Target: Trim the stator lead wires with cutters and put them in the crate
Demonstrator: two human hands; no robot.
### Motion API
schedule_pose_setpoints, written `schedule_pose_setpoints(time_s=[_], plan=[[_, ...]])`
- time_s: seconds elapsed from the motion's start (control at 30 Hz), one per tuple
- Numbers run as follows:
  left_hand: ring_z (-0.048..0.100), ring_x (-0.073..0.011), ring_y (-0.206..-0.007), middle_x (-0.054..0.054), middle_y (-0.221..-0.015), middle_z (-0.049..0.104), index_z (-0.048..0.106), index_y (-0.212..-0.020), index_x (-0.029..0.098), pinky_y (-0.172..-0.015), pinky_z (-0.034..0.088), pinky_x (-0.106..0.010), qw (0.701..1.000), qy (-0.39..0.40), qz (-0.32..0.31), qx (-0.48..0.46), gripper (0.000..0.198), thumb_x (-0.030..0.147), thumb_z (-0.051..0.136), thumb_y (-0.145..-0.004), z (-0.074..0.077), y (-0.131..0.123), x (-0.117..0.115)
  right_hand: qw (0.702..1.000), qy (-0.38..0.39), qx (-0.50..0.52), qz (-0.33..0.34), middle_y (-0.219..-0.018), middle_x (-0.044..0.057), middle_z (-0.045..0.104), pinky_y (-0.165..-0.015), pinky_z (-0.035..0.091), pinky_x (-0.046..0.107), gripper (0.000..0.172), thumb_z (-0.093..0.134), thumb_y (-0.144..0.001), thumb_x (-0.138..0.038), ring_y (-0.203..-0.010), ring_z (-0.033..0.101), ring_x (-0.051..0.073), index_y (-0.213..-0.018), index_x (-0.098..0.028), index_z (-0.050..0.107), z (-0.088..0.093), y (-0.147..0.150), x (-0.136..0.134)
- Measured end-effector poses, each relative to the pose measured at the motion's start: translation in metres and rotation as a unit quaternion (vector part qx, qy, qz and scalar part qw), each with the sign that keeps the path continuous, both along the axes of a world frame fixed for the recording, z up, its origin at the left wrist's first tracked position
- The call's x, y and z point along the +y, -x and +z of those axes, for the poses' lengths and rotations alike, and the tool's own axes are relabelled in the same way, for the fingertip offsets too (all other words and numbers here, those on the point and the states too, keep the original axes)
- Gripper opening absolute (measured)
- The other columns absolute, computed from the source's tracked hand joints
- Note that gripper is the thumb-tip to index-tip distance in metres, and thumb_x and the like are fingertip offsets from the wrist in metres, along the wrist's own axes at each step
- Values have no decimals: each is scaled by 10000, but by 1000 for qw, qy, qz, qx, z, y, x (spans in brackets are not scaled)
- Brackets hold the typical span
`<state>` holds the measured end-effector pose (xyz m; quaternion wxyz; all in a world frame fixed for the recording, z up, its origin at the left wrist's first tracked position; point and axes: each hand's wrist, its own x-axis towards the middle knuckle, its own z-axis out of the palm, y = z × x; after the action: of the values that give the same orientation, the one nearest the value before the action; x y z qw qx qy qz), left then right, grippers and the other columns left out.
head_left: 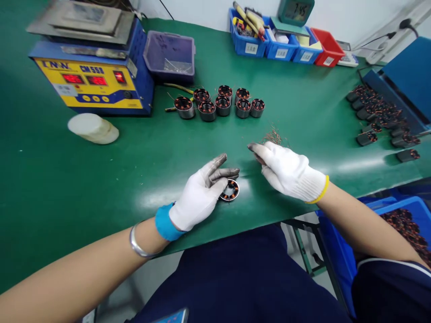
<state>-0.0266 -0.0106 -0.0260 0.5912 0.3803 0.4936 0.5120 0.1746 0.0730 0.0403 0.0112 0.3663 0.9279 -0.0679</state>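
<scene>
My left hand point(200, 193), in a white glove with grey-stained fingertips, holds a small round motor stator point(230, 190) with copper windings near the table's front edge. The thumb presses on its rim, while two fingers stretch out past it. To the right, my gloved right hand point(286, 170) is closed, thumb and fingers drawn together; whatever they hold is hidden. Just beyond that hand lies a small heap of copper wire clippings point(273, 136). Further back, several wound stators point(207, 110) stand in a loose group on the green table.
A blue and yellow CM558 machine point(94, 85) stands back left, beside a purple bin point(170, 56) and a white block point(93, 128). Blue bins point(251, 47) and a red bin point(326, 47) line the wall. More stators point(377, 110) sit right; a blue crate point(419, 206) is below.
</scene>
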Motion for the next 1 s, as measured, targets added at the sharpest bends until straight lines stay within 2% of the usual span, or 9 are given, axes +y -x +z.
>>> schedule_pose_setpoints(time_s=[0.13, 0.27, 0.33, 0.43, 0.5, 0.57, 0.7, 0.83, 1.0], plan=[[650, -278, -1104, -169, -1100, 700, 346, -1416, 61, -1008, 484, -509, 1000, -2, -8, -4, 710, 259, 640, -801, -1, 0, 0, 962, 84, 233, -111, -1100, 83, 608, -799, 519, 397, 524, 354, -917, -239, -916, 605, 207, -1441, -227, 338, -4, -17, -15], [650, -280, -1104, -177, -1106, 695, 331, -1424, 56, -997, 493, -510, 1000, -6, -8, -10, 719, 250, 635, -802, -3, 0, 0, 892, 111, 402, -176, -1046, 72, 597, -790, 540, 401, 634, 441, -914, -303, -891, 610, 198, -1499, -261, 201, -33, -40, -35], [650, -277, -1104, -176, -1104, 696, 324, -1429, 56, -999, 493, -508, 1000, -6, -5, -11, 721, 246, 631, -805, -4, 0, 0, 882, 113, 422, -179, -992, 53, 589, -825, 532, 411, 628, 452, -915, -301, -903, 607, 194, -1495, -272, 213, -49, -48, -43], [648, -271, -1112, -169, -1112, 696, 319, -1435, 69, -1010, 484, -509, 1000, -6, -8, -12, 712, 238, 620, -812, -4, -1, 0, 925, 102, 334, -149, -1022, 69, 597, -864, 505, 397, 499, 408, -935, -275, -951, 598, 198, -1429, -231, 349, -53, -51, -45], [648, -268, -1113, -165, -1118, 695, 318, -1438, 78, -1020, 476, -510, 1000, -11, -9, -9, 712, 236, 619, -812, -3, -1, 0, 972, 52, 193, -123, -1099, 107, 600, -862, 480, 394, 466, 409, -927, -269, -991, 587, 226, -1384, -178, 409, -42, -44, -39], [645, -269, -1117, -164, -1128, 692, 321, -1440, 81, -1035, 464, -511, 1000, -15, -8, -2, 716, 236, 623, -809, -3, -2, 0, 994, -22, 33, -103, -1114, 133, 594, -834, 448, 402, 469, 416, -915, -280, -986, 575, 266, -1364, -149, 436, -27, -30, -29], [628, -277, -1146, -176, -1163, 677, 325, -1447, 71, -1063, 438, -504, 1000, -24, -9, 13, 733, 244, 626, -801, -3, -2, 1, 981, -98, -157, -56, -1050, 145, 581, -799, 372, 404, 454, 404, -909, -284, -929, 548, 298, -1335, -139, 468, -5, 5, -13], [612, -266, -1172, -184, -1195, 666, 330, -1448, 61, -1072, 438, -467, 999, -35, -15, 21, 719, 228, 607, -806, -6, -2, 2, 973, -106, -205, -20, -1046, 168, 570, -837, 326, 431, 464, 401, -908, -266, -925, 534, 305, -1343, -111, 446, 3, 26, -10], [576, -265, -1226, -202, -1285, 617, 329, -1446, 51, -1090, 426, -446, 999, -44, -21, 20, 701, 217, 591, -817, -8, -1, 3, 969, -99, -226, -2, -1019, 156, 582, -833, 321, 432, 434, 419, -899, -251, -876, 549, 292, -1308, -115, 473, 8, 29, -11]])
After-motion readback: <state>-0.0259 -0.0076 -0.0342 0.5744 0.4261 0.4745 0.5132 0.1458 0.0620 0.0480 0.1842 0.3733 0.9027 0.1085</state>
